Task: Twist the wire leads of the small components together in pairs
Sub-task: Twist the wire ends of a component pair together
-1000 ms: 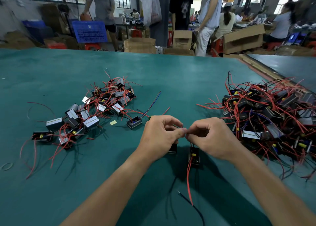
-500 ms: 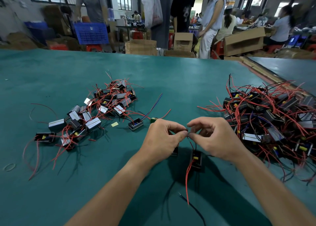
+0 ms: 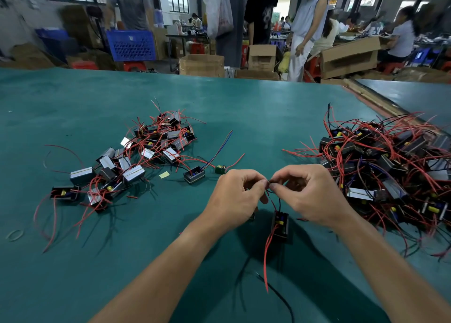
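Both hands meet above a small black box-shaped component (image 3: 280, 225) w/ red & black wire leads, which hangs just over the teal desk (image 3: 256, 107). Left hand (image 3: 234, 200) and right hand (image 3: 310, 198) each pinch thin lead ends between thumb & forefinger, tips nearly touching; a twist looks underway. Left of the component: a smaller pile of silver-and-black components (image 3: 136, 156), prob. finished pairs. Right of it: a bigger tangled heap of black components w/ red leads (image 3: 390, 166), apparently still to do. Most work remains.
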Demonstrator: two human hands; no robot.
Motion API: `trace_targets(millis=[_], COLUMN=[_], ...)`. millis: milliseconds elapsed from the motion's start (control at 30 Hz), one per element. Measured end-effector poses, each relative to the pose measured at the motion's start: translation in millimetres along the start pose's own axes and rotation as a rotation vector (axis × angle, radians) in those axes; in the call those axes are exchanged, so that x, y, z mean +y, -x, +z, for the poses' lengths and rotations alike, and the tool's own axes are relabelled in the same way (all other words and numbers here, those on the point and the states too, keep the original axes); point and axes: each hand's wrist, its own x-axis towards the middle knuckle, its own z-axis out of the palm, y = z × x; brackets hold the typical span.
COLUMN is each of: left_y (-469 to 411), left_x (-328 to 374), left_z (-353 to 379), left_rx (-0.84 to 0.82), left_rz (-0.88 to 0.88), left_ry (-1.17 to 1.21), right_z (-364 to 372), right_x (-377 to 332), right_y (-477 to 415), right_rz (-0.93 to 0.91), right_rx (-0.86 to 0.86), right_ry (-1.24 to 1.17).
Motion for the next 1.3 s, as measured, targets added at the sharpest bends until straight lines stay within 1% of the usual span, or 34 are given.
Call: trace_targets(millis=[133, 300, 367, 467, 533, 600, 733, 867, 1067, 1167, 1300], left_y=[0, 1, 1, 1, 1, 0, -2, -3, -2, -2, -3], left_x=[-1, 0, 1, 0, 0, -1, -2, -3, -5, -5, -5], left_z=[3, 4, 3, 0, -2, -3, -6, -7, -5, -5, -5], left_rx=[0.009, 0.012, 0.011, 0.011, -0.010, -0.043, -0.076, -0.100, -0.084, -0.074, -0.087], left_rz=[0.011, -0.032, -0.036, -0.024, -0.023, -0.026, -0.021, -0.022, 0.022, 0.032, -0.014], left_ry=[-0.014, 0.048, 0.043, 0.025, 0.031, 0.044, 0.101, 0.114, 0.046, 0.056, 0.070], right_z=[0, 2, 2, 1, 1, 1, 0, -1, -2, -1, 1], right_x=[1, 6, 5, 0, -3, -4, 1, 4, 5, 4, 3], right_y=[0, -3, -2, 0, 1, 1, -2, -3, -4, -4, -3], right_rz=[0.053, 0.156, 0.136, 0.020, -0.048, -0.076, -0.053, -0.028, 0.030, 0.035, 0.009], right_rx=[-0.013, -0.064, -0.056, -0.001, 0.020, 0.023, 0.015, -0.034, -0.126, -0.127, -0.080], right_ry=[-0.021, -0.035, -0.028, 0.035, 0.080, 0.086, 0.059, 0.056, 0.026, 0.029, 0.106])
